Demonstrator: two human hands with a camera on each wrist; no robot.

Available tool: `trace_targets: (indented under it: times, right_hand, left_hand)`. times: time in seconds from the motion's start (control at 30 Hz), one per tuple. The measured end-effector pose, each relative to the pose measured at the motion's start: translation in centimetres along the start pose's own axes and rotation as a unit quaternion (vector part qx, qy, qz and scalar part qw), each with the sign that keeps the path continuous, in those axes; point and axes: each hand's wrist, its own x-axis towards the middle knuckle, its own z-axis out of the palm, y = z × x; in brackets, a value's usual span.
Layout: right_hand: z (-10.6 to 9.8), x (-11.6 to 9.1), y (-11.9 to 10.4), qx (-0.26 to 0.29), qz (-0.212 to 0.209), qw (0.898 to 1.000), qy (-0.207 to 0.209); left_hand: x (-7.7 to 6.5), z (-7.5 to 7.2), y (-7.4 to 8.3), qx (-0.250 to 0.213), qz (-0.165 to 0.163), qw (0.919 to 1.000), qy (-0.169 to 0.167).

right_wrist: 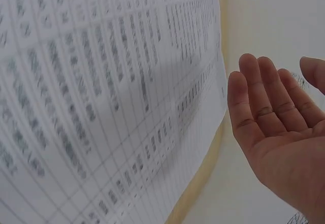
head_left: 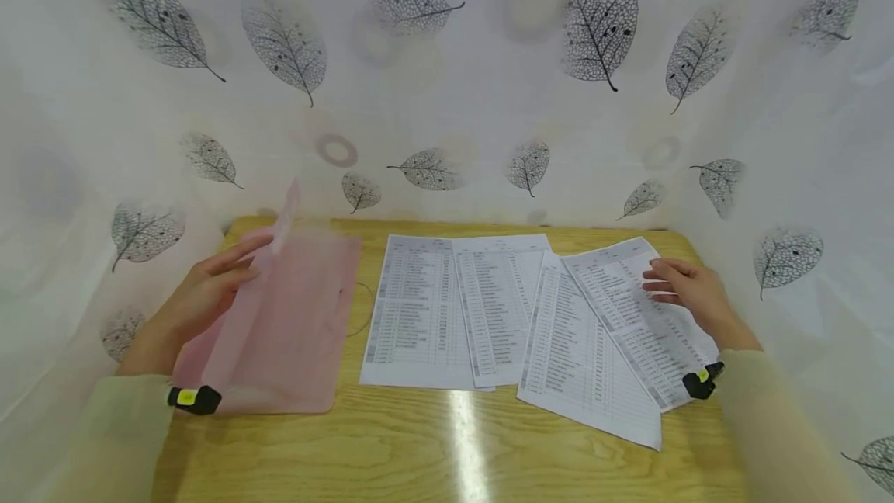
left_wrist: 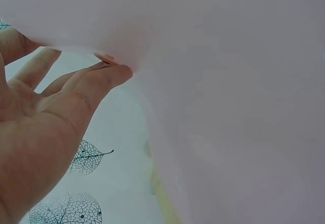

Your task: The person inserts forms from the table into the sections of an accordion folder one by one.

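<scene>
A translucent pink folder (head_left: 296, 324) lies on the left of the wooden table, its cover raised at the left side. My left hand (head_left: 206, 286) holds that cover near its edge. In the left wrist view the fingers (left_wrist: 109, 76) meet the pink sheet beside a small orange-pink piece (left_wrist: 105, 58), and the sheet fills most of the picture. My right hand (head_left: 691, 293) is over the rightmost printed sheet (head_left: 615, 286), holding nothing. Its fingers (right_wrist: 264, 92) are nearly straight, palm showing in the right wrist view, beside the sheet's edge.
More printed sheets lie at the middle: one (head_left: 412, 317) near the folder, another (head_left: 496, 309) partly over it, and a tilted one (head_left: 580, 363) under the rightmost. A thin loop (head_left: 366, 309) shows on the table (head_left: 391, 449). White leaf-patterned curtains (head_left: 475, 84) surround the table.
</scene>
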Motion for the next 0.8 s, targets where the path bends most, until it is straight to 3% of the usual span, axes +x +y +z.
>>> trace_targets:
  times: [0.17,0.3,0.6,0.8]
  right_hand:
    - [-2.1,-0.7,1.1,-0.014,0.034,0.999,0.016]
    - [-3.4,-1.4,1.6,0.018,0.061,0.998,0.019]
    - [-5.1,-2.0,3.2,0.072,0.099,0.992,0.023]
    - [-5.8,-2.2,3.9,0.075,0.117,0.989,0.047]
  left_hand:
    - [-0.1,-0.1,-0.1,0.005,0.007,0.9999,-0.011]
    - [-0.1,0.0,-0.1,-0.003,0.007,0.9999,-0.012]
    - [0.0,0.0,-0.3,-0.013,0.01,0.9998,-0.009]
    - [0.0,0.0,-0.3,-0.007,0.017,0.9998,-0.01]
